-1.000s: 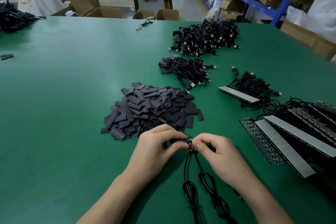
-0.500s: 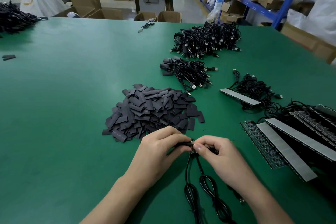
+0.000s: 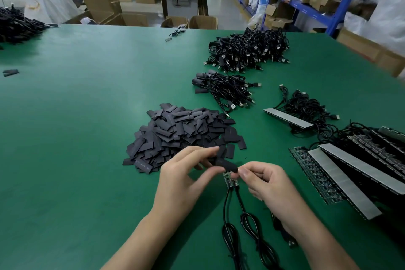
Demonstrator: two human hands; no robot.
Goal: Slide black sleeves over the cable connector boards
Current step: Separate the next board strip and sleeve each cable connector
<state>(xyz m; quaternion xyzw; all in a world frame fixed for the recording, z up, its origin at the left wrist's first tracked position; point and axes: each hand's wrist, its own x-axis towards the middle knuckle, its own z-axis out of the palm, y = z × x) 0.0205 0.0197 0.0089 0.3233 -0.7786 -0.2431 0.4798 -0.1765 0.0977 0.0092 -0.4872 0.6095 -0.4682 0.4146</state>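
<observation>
A small green connector board (image 3: 229,180) with two black cables (image 3: 228,221) running toward me lies near the table's front. A black sleeve (image 3: 225,165) is over the board's far tip. My left hand (image 3: 186,176) pinches the sleeve from the left. My right hand (image 3: 266,184) pinches the sleeve's right end with thumb and forefinger. A heap of loose black sleeves (image 3: 182,133) lies just beyond my hands.
The green table (image 3: 76,127) holds two bundles of finished cables (image 3: 247,50) (image 3: 223,91) at the back right. LED strip boards with grey backing (image 3: 350,171) and tangled cables (image 3: 306,107) lie to the right. Another black heap (image 3: 15,26) sits far left.
My hands have lifted slightly and moved apart. The green board, hidden between my fingers before, now shows below the sleeve.
</observation>
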